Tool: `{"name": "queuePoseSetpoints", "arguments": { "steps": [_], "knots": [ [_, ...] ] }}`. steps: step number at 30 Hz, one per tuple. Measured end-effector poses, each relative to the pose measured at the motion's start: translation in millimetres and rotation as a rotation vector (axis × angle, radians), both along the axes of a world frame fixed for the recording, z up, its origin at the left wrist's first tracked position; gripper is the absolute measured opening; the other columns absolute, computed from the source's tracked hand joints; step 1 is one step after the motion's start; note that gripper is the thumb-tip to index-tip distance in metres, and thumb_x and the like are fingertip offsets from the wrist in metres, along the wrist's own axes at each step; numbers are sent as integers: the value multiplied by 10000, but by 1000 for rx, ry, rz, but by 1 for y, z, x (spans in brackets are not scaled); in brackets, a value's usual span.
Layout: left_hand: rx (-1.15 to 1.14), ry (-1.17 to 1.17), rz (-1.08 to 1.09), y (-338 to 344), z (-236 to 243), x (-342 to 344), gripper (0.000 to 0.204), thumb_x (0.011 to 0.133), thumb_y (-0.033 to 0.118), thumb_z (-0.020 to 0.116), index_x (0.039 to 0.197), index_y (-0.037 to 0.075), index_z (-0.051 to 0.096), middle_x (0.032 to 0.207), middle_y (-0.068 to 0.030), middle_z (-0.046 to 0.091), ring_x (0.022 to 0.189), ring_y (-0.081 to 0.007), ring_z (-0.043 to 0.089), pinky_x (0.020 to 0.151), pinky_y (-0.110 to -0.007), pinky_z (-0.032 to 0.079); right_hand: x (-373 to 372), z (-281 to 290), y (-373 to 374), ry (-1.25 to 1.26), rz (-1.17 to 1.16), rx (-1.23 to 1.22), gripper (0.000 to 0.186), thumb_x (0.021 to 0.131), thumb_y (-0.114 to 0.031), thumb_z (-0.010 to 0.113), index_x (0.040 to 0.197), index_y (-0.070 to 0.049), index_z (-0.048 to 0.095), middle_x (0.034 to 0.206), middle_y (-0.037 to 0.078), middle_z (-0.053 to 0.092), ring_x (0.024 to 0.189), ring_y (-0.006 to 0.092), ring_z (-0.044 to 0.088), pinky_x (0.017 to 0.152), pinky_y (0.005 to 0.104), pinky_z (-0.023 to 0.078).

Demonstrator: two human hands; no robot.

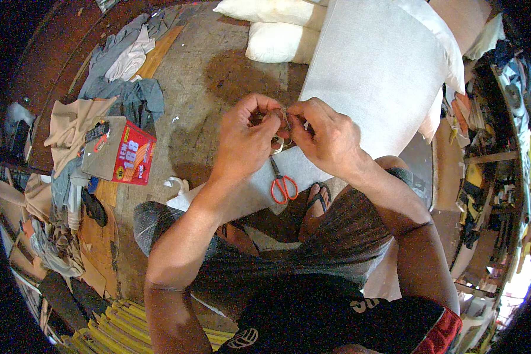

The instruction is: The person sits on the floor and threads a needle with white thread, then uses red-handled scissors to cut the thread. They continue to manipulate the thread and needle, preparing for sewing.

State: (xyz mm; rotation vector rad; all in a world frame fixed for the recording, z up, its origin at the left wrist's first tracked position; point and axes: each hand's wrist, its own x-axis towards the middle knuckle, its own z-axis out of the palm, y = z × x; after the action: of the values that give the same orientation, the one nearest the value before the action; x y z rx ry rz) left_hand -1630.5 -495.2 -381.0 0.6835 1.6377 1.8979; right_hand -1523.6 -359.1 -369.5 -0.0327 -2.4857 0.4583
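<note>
My left hand (246, 140) and my right hand (329, 134) are raised close together in front of me, fingertips nearly meeting. Both are closed in a pinch. Between them is something thin and small, too fine to name. Just below the fingertips shows a pale ring-shaped thing (279, 142), partly hidden; I cannot tell whether it is held or lies beneath. Under the hands, red-handled scissors (284, 189) lie on light grey fabric (304, 168), their dark blades pointing away from me.
A large pale grey padded piece (374, 65) stretches away at the right, with white cushions (280, 41) beyond. On the left are a red and grey tin (121, 152) with small things on it, and heaped cloth (76, 133). A yellow slatted thing (121, 327) stands at lower left.
</note>
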Motion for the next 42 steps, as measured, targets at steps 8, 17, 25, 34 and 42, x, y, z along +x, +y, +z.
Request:
{"name": "queuePoseSetpoints", "arguments": {
  "steps": [8, 17, 25, 34, 42],
  "knots": [
    [36, -133, 58, 3, -7, 7, 89, 946, 61, 567, 1021, 42, 611, 856, -32, 643, 657, -98, 631, 543, -247, 527, -3, -2, 7, 28, -6, -76, 186, 804, 39, 650, 976, -17, 607, 875, 141, 656, 726, 268, 691, 613, 350, 557],
    [137, 289, 150, 3, 0, -4, 202, 953, 61, 580, 1151, 36, 605, 1036, -68, 647, 679, -89, 608, 523, -235, 508, -1, 1, 8, 12, 27, -66, 207, 799, 36, 662, 997, -8, 619, 878, 138, 654, 744, 253, 687, 648, 339, 562],
    [-51, 77, -25, 4, -2, -1, 218, 935, 55, 622, 1146, 5, 601, 928, -65, 680, 626, -87, 594, 526, -232, 502, -2, 1, 14, 24, -50, -81, 151, 832, 0, 647, 980, -25, 634, 863, 130, 656, 713, 235, 677, 611, 329, 541],
    [-164, 100, -115, 1, -7, -7, 110, 947, 68, 596, 1014, -4, 646, 698, -22, 634, 541, -68, 538, 480, -234, 421, -3, 13, 27, 106, -128, -97, 93, 880, -93, 645, 947, -27, 651, 860, 108, 670, 612, 185, 615, 570, 309, 506],
    [-103, 172, -163, -3, -1, -6, 99, 947, 104, 612, 991, 26, 653, 646, 7, 581, 530, -53, 505, 477, -241, 400, 0, 21, 29, -6, -151, -159, 135, 867, -100, 614, 989, -46, 600, 898, 165, 640, 814, 358, 660, 712, 432, 543]
  ]
}}
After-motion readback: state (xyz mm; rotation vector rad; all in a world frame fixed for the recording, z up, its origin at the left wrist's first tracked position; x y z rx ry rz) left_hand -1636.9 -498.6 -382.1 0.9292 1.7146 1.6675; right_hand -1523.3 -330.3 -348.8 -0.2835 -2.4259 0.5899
